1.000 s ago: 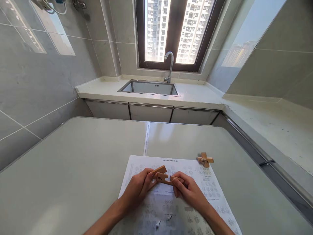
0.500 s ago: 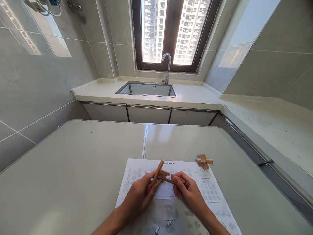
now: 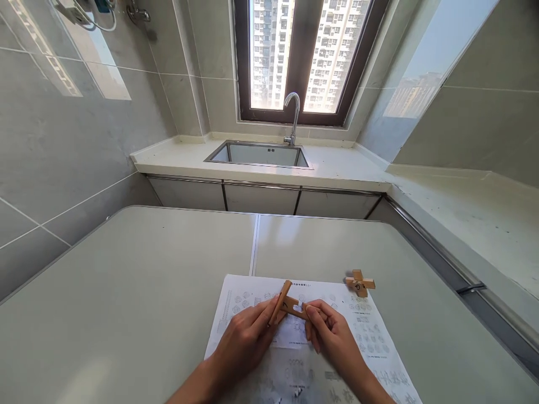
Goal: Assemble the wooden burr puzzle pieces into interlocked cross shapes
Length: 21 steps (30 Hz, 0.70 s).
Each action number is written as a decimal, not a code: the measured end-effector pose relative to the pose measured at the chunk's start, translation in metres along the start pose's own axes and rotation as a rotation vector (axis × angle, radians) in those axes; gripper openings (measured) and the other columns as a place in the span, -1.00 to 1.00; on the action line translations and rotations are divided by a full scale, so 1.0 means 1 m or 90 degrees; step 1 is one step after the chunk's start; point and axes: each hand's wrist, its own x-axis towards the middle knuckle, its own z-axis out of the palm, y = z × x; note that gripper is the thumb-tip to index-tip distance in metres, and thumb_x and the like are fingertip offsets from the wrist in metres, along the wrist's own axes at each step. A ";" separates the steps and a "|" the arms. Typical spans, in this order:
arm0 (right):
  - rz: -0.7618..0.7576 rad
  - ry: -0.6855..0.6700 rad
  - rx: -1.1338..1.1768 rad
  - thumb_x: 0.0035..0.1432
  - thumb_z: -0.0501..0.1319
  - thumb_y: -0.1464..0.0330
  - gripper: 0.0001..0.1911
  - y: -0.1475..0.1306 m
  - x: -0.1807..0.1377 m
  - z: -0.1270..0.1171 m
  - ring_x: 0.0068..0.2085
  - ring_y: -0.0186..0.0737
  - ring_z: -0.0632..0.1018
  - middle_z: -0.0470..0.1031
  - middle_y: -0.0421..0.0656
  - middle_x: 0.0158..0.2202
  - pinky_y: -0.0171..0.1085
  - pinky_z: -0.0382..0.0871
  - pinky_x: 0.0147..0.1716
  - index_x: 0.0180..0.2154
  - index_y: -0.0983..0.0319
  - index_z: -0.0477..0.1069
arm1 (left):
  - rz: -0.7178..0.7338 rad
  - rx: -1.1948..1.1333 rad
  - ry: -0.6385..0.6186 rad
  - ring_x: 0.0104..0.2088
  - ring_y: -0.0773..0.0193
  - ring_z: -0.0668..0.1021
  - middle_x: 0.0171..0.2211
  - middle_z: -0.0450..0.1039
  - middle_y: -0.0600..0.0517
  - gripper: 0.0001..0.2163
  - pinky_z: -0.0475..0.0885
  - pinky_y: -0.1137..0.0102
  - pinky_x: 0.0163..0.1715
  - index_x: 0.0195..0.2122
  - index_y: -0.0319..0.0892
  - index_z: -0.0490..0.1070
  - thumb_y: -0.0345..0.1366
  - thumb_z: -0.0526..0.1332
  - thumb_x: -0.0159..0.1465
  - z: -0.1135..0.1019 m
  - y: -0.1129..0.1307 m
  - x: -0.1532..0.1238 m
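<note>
I see left hand [image 3: 248, 336] and right hand [image 3: 330, 331] pinching crossed wooden pieces [image 3: 288, 306] (assembled wooden cross [image 3: 359, 283] at two o'clock).

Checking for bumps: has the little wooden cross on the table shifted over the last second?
No. The wooden cross sits at the same far right corner of the printed sheet as before.

Pinches a tilted wooden bar [image 3: 281, 299] in the left hand [image 3: 248, 338] and a notched piece [image 3: 295, 309] in the right hand [image 3: 333, 335], crossed and touching between the fingertips. Directly under the grip, a printed sheet [image 3: 368, 343] on the table [image 3: 126, 292]; right of the grip, slightly beyond, a wooden cross [image 3: 360, 283].
</note>
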 end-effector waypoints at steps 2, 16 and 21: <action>0.001 0.012 -0.002 0.33 0.24 -0.12 -0.48 -0.001 -0.001 0.002 -0.65 -0.38 0.32 0.46 -0.25 -0.58 -0.32 0.21 -0.55 -0.27 0.23 0.44 | 0.006 0.011 0.003 0.17 0.11 0.62 0.23 0.53 -0.09 -0.42 0.62 0.25 0.13 0.52 0.00 0.00 -0.41 0.11 0.52 0.001 -0.001 -0.001; 0.029 0.068 0.073 0.27 0.29 -0.14 -0.47 0.004 -0.008 0.012 -0.60 -0.28 0.44 0.50 -0.19 -0.53 -0.32 0.22 -0.58 -0.26 0.23 0.47 | 0.030 0.075 0.075 -0.05 0.15 0.73 0.05 0.66 -0.08 -0.41 0.70 0.31 -0.07 0.52 -0.04 -0.03 -0.40 0.12 0.52 0.005 0.004 0.003; 0.046 0.103 0.072 0.25 0.29 -0.15 -0.46 0.000 -0.013 0.015 -0.58 -0.24 0.48 0.52 -0.16 -0.51 -0.30 0.27 -0.57 -0.29 0.22 0.48 | 0.035 0.107 0.097 -0.08 0.12 0.74 0.09 0.64 -0.14 -0.40 0.70 0.30 -0.14 0.52 -0.06 -0.03 -0.41 0.13 0.51 0.009 0.006 0.004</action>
